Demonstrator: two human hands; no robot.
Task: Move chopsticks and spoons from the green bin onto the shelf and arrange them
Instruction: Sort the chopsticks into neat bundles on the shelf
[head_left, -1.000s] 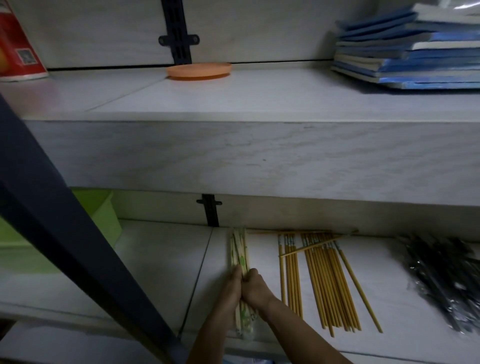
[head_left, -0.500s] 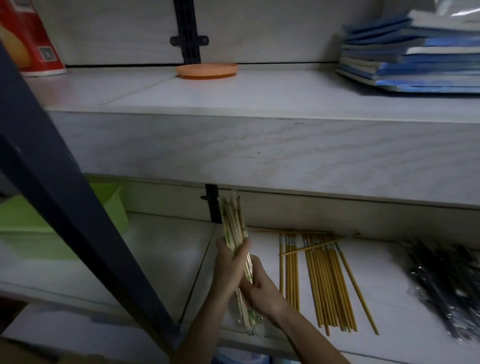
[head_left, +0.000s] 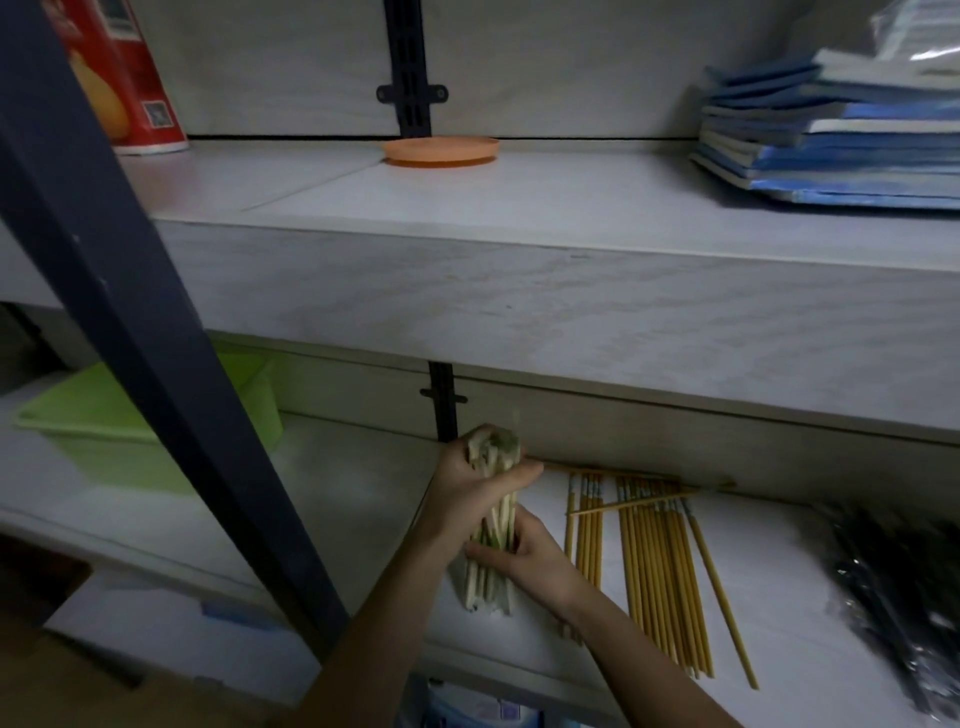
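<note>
Lower shelf (head_left: 337, 493), front edge: left hand (head_left: 465, 491) above right hand (head_left: 532, 556), fingers (head_left: 519, 475) clasping a pale chopstick bundle (head_left: 487, 584) on end beside laid yellow chopsticks (head_left: 654, 561).

Dim, soft-focus view with wide-angle bending and blurred edges.
</note>
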